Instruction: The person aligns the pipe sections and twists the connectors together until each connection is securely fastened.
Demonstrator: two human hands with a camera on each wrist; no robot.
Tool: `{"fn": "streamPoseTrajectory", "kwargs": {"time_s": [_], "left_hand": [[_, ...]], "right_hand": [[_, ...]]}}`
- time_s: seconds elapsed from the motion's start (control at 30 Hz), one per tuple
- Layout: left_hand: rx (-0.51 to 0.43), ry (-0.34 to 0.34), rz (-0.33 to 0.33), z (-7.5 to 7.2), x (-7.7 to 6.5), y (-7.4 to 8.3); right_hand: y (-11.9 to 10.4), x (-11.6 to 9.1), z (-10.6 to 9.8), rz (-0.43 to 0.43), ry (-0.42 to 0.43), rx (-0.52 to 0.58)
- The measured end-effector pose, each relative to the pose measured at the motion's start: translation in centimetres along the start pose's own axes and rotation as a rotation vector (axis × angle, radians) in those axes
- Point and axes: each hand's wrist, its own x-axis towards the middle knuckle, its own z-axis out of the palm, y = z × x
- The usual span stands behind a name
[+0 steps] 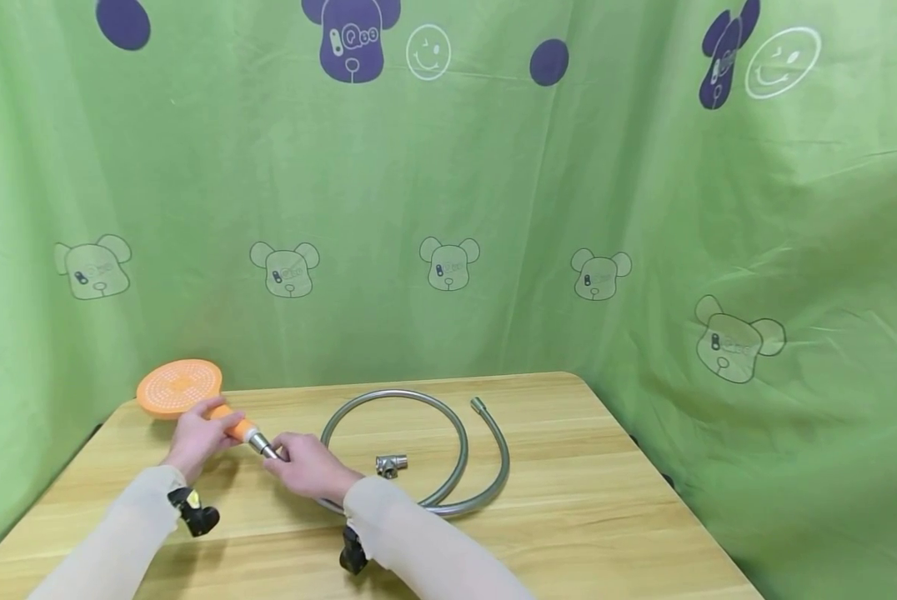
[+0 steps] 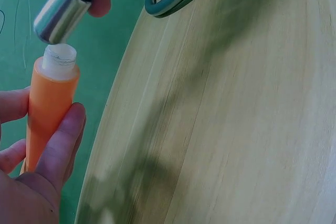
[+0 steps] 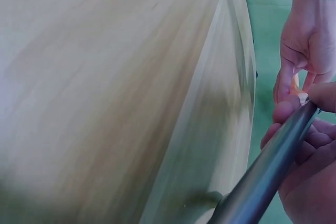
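My left hand (image 1: 199, 435) grips the orange handle of a shower head (image 1: 178, 387), whose round perforated face points up at the table's far left. In the left wrist view, a white threaded stub (image 2: 59, 62) sticks out of the handle (image 2: 50, 111). Just beyond it is the silver end fitting (image 2: 65, 11) of a metal shower hose (image 1: 399, 392), tilted against the stub's line; I cannot tell whether they touch. My right hand (image 1: 313, 467) holds the hose close behind that fitting. The right wrist view shows the hose (image 3: 268, 166) running along its fingers.
The hose loops across the middle of the wooden table (image 1: 583, 517), its other end fitting (image 1: 478, 406) lying toward the back right. Inside the loop lies a small chrome tee valve (image 1: 391, 465). A green printed curtain (image 1: 448, 183) hangs behind and beside the table.
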Motion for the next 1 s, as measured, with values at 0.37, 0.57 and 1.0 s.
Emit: {"fn": "streamPoseTrajectory", "kwargs": {"time_s": [0.37, 0.57, 1.0], "left_hand": [[-0.007, 0.012, 0.000, -0.3, -0.1, -0.1], [0.009, 0.010, -0.006, -0.3, 0.0, 0.0], [0.016, 0.019, 0.015, -0.3, 0.0, 0.0]], "right_hand": [[-0.6, 0.6, 0.5, 0.024, 0.013, 0.060], [-0.6, 0.8, 0.6, 0.046, 0.017, 0.092], [-0.8, 1.3, 1.0, 0.093, 0.082, 0.124]]}}
